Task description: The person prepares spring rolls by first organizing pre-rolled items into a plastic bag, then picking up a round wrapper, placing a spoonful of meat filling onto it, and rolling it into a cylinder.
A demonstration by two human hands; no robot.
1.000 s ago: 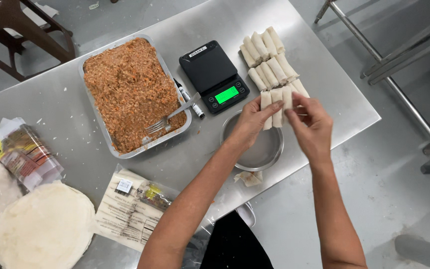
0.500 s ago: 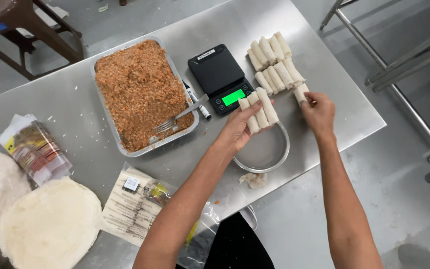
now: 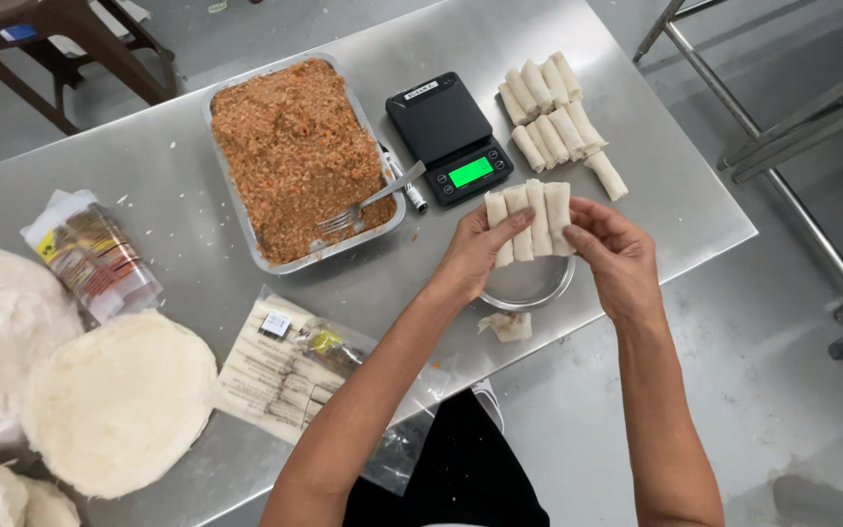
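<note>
- At the centre of the frame I see both hands lifted over the steel table, pressing a row of four pale rolls between them.
- The left hand cups the row's left end, its fingers curled around the outer roll and the thumb lying across the front.
- The right hand closes on the right end, fingertips against the last roll, the palm turned inward.
- The four rolls stand side by side, touching, held just above a round metal bowl at the table's near edge.
- A small scrap of wrapper lies on the table just below the bowl.
- Right of centre at the top, more finished rolls lie in two rows on the steel, with one roll set apart at their lower right.
- A black kitchen scale with a lit green display sits just left of that pile, near the held row.
- A metal tray of orange-brown filling takes up the upper middle, a fork resting in its lower right corner.
- At lower left a round stack of white wrappers lies beside an opened plastic packet; another packet sits at the left edge.
- A wooden stool stands on the floor in the upper left corner.
</note>
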